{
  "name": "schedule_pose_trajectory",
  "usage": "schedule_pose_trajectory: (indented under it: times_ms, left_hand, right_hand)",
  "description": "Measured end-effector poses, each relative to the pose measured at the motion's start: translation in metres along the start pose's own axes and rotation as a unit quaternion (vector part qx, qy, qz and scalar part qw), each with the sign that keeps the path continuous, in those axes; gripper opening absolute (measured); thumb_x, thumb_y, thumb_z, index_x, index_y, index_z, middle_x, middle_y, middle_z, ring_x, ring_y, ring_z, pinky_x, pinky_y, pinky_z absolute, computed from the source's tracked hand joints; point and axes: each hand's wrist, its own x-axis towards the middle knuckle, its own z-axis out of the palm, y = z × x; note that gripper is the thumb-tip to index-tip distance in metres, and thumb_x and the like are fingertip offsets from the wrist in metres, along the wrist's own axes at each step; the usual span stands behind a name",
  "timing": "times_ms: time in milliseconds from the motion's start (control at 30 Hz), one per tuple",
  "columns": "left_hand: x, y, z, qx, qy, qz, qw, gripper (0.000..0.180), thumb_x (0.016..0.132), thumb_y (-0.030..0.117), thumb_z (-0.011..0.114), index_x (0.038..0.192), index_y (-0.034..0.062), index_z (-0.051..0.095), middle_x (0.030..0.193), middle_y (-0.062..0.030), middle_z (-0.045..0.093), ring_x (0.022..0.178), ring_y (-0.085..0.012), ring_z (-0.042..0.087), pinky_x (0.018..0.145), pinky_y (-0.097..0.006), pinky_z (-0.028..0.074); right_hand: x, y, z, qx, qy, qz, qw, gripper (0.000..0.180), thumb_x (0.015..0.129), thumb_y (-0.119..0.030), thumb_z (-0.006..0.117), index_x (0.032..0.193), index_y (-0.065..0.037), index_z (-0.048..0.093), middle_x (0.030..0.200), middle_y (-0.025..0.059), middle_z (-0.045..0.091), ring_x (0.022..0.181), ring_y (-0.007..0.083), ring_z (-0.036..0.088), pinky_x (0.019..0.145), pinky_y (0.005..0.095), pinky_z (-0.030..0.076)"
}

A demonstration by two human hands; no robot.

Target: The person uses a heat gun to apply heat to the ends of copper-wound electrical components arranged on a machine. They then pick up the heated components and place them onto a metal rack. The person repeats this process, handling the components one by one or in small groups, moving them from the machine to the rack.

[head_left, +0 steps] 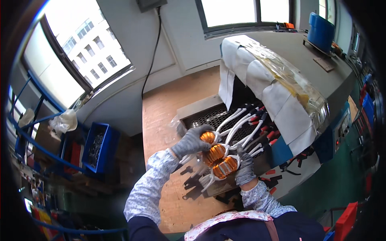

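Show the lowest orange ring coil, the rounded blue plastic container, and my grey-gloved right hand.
Lowest orange ring coil (225, 168), head view: wound wire.
Rounded blue plastic container (321, 32), head view: side wall.
Grey-gloved right hand (245, 166), head view: middle of glove.

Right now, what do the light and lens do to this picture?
Head view: the upper middle window glares nearly white; highlights glint on the clear plastic film and copper-coloured wire coils; the fisheye's black rim swallows the corners; small parts in the blue bin are too indistinct to identify.
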Motion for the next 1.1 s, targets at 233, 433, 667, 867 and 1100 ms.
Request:
schedule_pose_trajectory:
  times_ms: [233,433,667,867,1100]
  left_hand:
    - [0.101,-0.017,0.015,-0.029,-0.077,-0.044,0.996,0.055,0.056,0.007,0.068,0.11,0.0043,0.059,0.097,-0.0083,0.062,0.089,-0.0177,0.057,0.082,-0.029,0.047]
    - [0.13,-0.029,0.018,-0.073,-0.098,-0.093,0.988,0.045,0.065,0.006,0.064,0.11,0.0029,0.059,0.098,-0.0086,0.064,0.084,-0.0151,0.06,0.075,-0.028,0.05]
    - [0.109,-0.018,0.007,-0.004,-0.013,0.008,1.0,0.046,0.076,0.012,0.066,0.119,0.0024,0.052,0.107,-0.009,0.061,0.1,-0.015,0.055,0.087,-0.029,0.046]
    - [0.014,-0.016,-0.02,-0.13,0.094,0.13,0.978,0.042,0.08,0.014,0.064,0.119,0.0014,0.052,0.112,-0.0085,0.059,0.107,-0.0161,0.051,0.093,-0.031,0.04]
    - [-0.166,-0.05,0.021,-0.227,0.207,0.006,0.952,0.032,0.086,0.013,0.058,0.116,0.001,0.055,0.111,-0.0079,0.061,0.105,-0.0156,0.053,0.091,-0.031,0.041]
  right_hand:
    - [0.056,-0.021,-0.038,0.111,0.041,-0.022,0.993,0.027,0.088,-0.028,0.056,0.101,-0.004,0.057,0.095,0.0083,0.062,0.086,0.0197,0.061,0.076,0.0343,0.051]
    - [0.075,-0.024,-0.049,0.155,0.021,-0.009,0.988,0.031,0.089,-0.03,0.054,0.107,-0.005,0.055,0.098,0.0092,0.06,0.089,0.0217,0.06,0.078,0.037,0.05]
    - [0.093,-0.022,-0.052,0.013,0.134,-0.025,0.991,0.039,0.086,-0.038,0.057,0.108,-0.005,0.055,0.091,0.0084,0.059,0.08,0.0201,0.059,0.071,0.0343,0.051]
    - [0.086,-0.029,-0.071,0.043,-0.005,0.057,0.997,0.036,0.088,-0.031,0.053,0.111,-0.003,0.055,0.098,0.0073,0.062,0.09,0.0192,0.059,0.083,0.0345,0.047]
    - [0.009,-0.016,-0.052,-0.342,0.065,-0.232,0.908,0.055,0.085,-0.013,0.058,0.131,0.004,0.035,0.125,0.0084,0.048,0.114,0.0169,0.044,0.101,0.0291,0.03]
